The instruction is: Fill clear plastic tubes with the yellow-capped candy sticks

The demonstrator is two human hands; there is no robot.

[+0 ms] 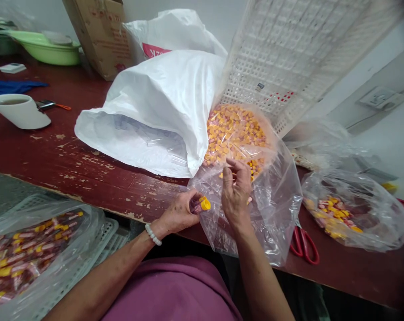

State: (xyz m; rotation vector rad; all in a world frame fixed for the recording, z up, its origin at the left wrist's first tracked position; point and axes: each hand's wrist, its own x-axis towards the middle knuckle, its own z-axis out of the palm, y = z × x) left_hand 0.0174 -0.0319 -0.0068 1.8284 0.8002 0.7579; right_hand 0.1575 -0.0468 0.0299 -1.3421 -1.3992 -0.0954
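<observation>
My left hand [182, 208] is closed round a small clear tube [198, 206] with pink print and a yellow cap. Most of the tube is hidden by my fingers. My right hand [236, 191] is over the mouth of a large clear plastic bag [272, 200], its fingers curled towards the thumb; what they hold, if anything, is hidden. Deeper in that bag lies a heap of small yellow caps [235, 129] with pinkish pieces. Beside it, a white woven sack [165, 89] lies with its mouth towards me, clear tubes [155, 141] inside.
Capped tubes [35, 245] fill a lined crate at lower left. Red-handled scissors [304, 245] and another clear bag [356, 218] are at right. A white plastic basket [289, 58] leans behind. A white cup [21, 111] stands on the worn red table [71, 156].
</observation>
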